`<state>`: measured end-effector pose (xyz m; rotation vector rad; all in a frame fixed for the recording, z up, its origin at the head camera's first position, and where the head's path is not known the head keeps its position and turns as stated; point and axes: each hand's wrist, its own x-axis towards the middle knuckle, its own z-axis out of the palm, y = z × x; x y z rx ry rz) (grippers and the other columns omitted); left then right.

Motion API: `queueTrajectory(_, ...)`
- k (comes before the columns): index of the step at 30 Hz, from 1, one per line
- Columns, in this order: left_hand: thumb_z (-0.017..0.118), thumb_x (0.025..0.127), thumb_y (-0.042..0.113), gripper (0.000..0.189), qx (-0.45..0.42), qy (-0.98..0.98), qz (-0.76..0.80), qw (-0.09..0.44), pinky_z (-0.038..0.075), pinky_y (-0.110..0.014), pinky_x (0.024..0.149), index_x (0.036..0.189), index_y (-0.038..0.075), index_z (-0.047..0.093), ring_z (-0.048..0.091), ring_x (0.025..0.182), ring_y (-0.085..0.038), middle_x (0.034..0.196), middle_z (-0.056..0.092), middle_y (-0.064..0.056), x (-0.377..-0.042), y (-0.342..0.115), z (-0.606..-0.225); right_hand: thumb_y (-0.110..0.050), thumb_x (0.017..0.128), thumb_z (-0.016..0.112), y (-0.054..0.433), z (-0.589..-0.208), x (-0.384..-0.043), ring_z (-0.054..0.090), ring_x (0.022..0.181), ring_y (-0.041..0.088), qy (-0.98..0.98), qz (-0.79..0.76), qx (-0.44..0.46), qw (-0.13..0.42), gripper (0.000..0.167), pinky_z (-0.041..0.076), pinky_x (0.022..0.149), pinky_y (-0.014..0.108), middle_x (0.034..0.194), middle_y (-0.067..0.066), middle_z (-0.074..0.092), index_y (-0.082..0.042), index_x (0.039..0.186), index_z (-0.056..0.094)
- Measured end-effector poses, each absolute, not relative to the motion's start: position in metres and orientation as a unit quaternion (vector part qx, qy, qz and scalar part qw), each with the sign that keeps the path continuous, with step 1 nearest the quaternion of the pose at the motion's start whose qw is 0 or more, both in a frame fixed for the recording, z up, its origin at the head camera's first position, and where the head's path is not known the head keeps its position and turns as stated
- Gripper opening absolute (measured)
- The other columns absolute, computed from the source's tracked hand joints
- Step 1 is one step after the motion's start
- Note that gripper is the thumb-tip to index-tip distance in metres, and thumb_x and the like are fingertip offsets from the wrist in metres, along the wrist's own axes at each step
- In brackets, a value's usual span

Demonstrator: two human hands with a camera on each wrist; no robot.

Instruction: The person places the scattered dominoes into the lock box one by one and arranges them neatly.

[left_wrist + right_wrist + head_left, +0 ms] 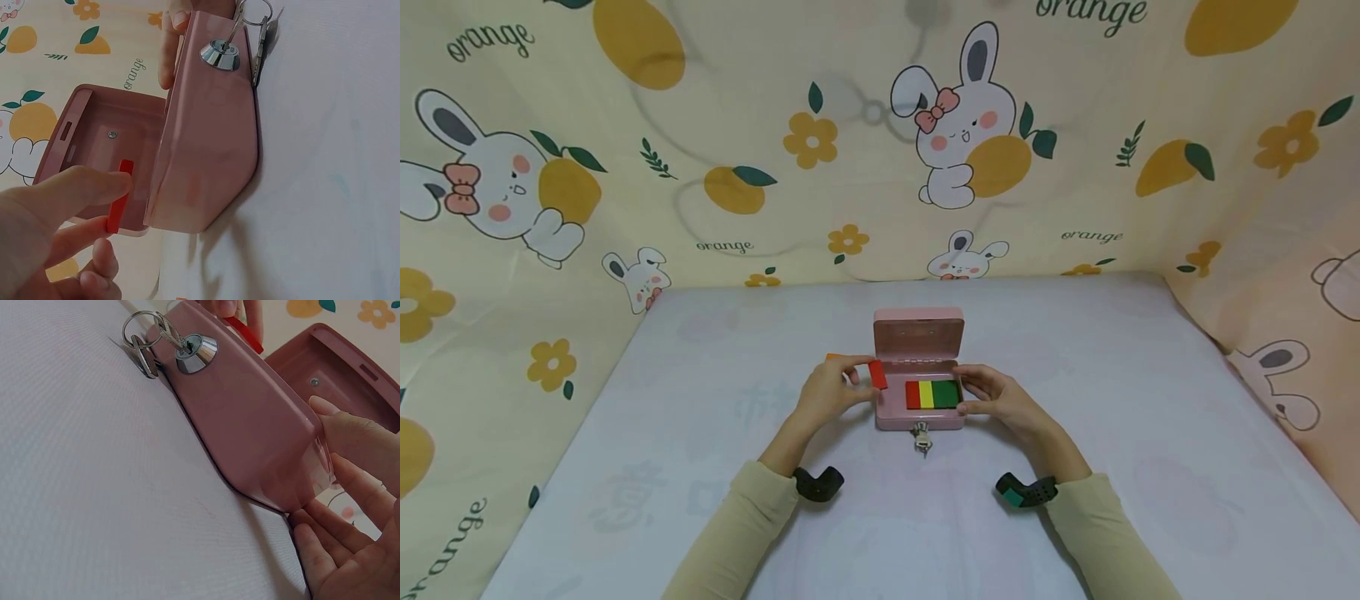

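My left hand [829, 392] pinches a thin red block [877, 374] between thumb and finger at the left rim of a pink metal lockbox [891, 422]. The box's lid [918, 337] stands raised at the back. Inside, on the right, lie a red block [912, 396], a yellow block [927, 395] and green blocks [945, 394] side by side. My right hand [1006, 406] grips the box's right side; in the right wrist view its thumb is at the top edge and its fingers lie along the outer wall.
A key on a ring [922, 438] hangs from the lock on the box's front. A bit of orange [832, 357] shows behind my left hand. The white tabletop [700, 500] meets a patterned cloth [850, 125] at the back and sides.
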<state>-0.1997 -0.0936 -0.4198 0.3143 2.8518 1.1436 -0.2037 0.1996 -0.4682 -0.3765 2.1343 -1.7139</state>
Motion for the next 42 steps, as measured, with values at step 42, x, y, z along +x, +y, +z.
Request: queueTrajectory(42, 0.079, 0.079, 0.022, 0.05, 0.115, 0.927, 0.35, 0.071, 0.03, -0.021, 0.054, 0.126, 0.016, 0.065, 0.043, 0.066, -0.013, 0.084, 0.062, -0.012, -0.203, -0.076, -0.426, -0.014, 0.086, 0.071, 0.202, -0.47, -0.205, 0.027, 0.145, 0.044, 0.758, -0.608, -0.142, 0.187, 0.069, 0.026, 0.113, 0.045, 0.154, 0.025, 0.03, 0.002, 0.143, 0.036)
